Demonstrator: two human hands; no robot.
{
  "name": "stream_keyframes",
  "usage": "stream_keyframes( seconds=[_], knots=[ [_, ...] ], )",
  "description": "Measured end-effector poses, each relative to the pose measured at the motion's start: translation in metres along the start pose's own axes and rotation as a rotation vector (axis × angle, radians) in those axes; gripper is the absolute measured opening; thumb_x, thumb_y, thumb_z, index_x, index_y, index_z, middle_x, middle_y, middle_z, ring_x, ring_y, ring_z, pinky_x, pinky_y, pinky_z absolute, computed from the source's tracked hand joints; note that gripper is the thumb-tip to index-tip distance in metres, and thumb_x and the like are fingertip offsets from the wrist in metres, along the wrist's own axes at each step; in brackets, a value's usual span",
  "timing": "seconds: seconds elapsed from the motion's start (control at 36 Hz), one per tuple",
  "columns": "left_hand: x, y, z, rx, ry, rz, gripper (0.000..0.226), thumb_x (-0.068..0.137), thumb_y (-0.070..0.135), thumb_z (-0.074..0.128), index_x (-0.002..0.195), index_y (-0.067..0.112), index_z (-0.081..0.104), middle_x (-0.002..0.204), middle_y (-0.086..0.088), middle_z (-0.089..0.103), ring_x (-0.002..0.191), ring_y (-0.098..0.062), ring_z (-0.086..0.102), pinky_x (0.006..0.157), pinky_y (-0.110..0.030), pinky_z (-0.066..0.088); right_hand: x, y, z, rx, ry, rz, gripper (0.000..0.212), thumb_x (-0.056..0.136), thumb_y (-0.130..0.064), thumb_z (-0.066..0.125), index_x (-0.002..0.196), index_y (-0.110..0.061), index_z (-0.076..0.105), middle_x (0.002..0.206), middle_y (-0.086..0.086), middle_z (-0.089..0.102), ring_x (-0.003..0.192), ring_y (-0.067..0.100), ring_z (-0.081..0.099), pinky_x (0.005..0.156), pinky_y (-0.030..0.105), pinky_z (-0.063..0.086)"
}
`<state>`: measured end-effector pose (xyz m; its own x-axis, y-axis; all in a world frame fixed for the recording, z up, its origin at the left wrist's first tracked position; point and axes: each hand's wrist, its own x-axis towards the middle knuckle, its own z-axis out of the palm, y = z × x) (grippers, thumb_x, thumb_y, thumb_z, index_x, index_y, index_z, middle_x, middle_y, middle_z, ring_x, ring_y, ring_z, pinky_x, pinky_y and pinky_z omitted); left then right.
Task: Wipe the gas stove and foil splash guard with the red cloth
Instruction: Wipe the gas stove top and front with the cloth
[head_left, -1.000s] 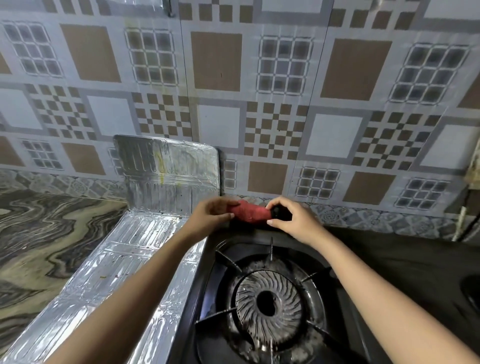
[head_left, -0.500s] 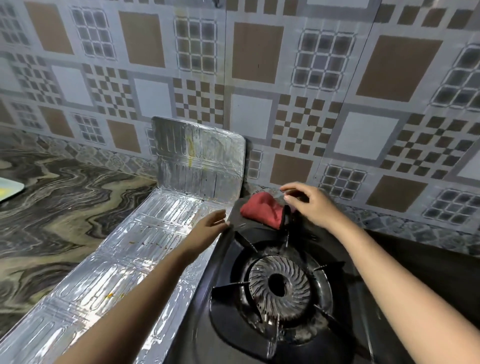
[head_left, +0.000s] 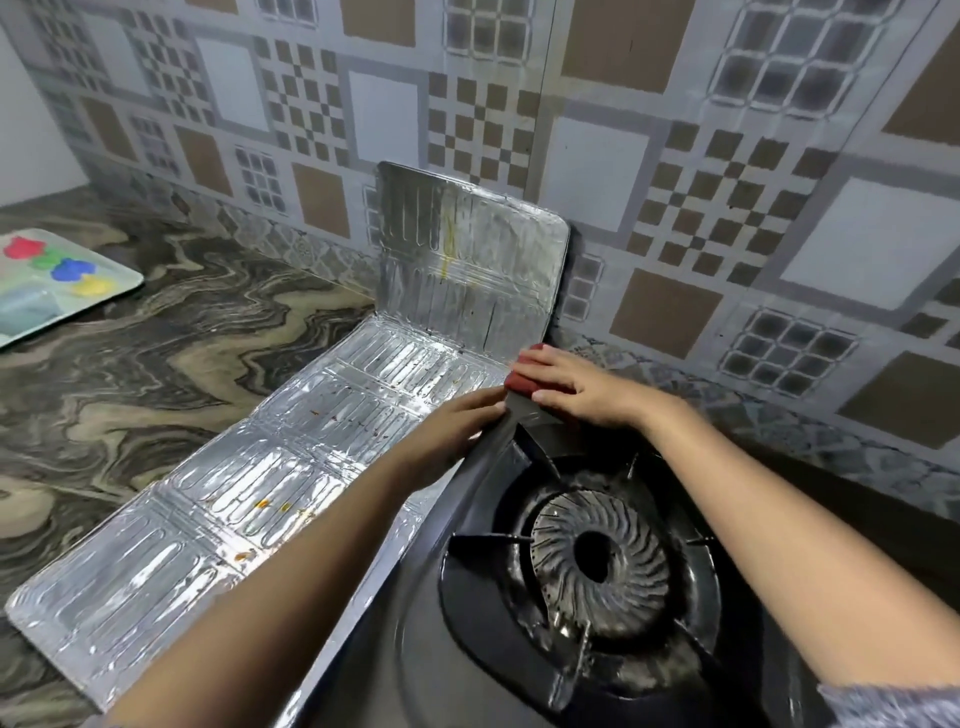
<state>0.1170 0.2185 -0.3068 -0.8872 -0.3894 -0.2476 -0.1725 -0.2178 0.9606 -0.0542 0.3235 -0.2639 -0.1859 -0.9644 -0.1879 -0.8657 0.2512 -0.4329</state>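
The red cloth (head_left: 522, 375) sits bunched at the far left corner of the black gas stove (head_left: 488, 649), pressed flat under the right hand (head_left: 582, 387), whose fingers (head_left: 543, 361) lie spread over it rather than curled around it. The left hand (head_left: 457, 431) rests against the stove's left edge just beside the cloth, fingers loosely bent and holding nothing. The foil splash guard (head_left: 467, 270) stands upright against the patterned tile wall (head_left: 675, 156) behind the cloth, streaked yellow, and its other panels lie flat on the marbled counter (head_left: 130, 389) left of the stove, speckled with crumbs. The burner (head_left: 597, 551) sits near the right forearm. A tray (head_left: 62, 280) with coloured shapes lies far left.
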Motion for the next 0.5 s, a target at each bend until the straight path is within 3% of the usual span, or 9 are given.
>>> stream_keyframes(
  seconds=[0.19, 0.39, 0.5],
  knots=[
    [0.001, -0.004, 0.002, -0.078, 0.006, 0.003, 0.035, 0.093, 0.016, 0.051, 0.127, 0.019, 0.054, 0.127, -0.005, 0.061, 0.117, -0.020, 0.057, 0.100, -0.034, 0.045, 0.014, -0.007, 0.008, 0.035, 0.150, 0.158, 0.047, 0.098, -0.032, 0.038, 0.144, -0.028, 0.028, 0.155, -0.002, 0.019, 0.144, 0.020, 0.012, 0.119, 0.038, 0.007],
    [0.006, -0.005, 0.000, -0.065, -0.001, 0.001, 0.034, 0.093, 0.015, 0.051, 0.126, 0.020, 0.054, 0.128, -0.003, 0.060, 0.120, -0.019, 0.055, 0.106, -0.039, 0.040, 0.002, -0.002, -0.013, 0.017, -0.002, 0.124, 0.050, 0.099, -0.032, 0.035, 0.146, -0.028, 0.019, 0.157, -0.004, 0.008, 0.145, 0.015, 0.006, 0.118, 0.036, 0.002],
    [0.008, -0.005, -0.006, -0.055, -0.042, 0.024, 0.034, 0.091, 0.014, 0.052, 0.124, 0.021, 0.056, 0.126, -0.001, 0.061, 0.114, -0.014, 0.057, 0.089, -0.028, 0.048, 0.001, -0.002, -0.007, -0.075, 0.014, 0.074, 0.050, 0.098, -0.036, 0.035, 0.145, -0.033, 0.019, 0.157, -0.010, 0.007, 0.145, 0.013, 0.004, 0.118, 0.038, 0.000]
  ],
)
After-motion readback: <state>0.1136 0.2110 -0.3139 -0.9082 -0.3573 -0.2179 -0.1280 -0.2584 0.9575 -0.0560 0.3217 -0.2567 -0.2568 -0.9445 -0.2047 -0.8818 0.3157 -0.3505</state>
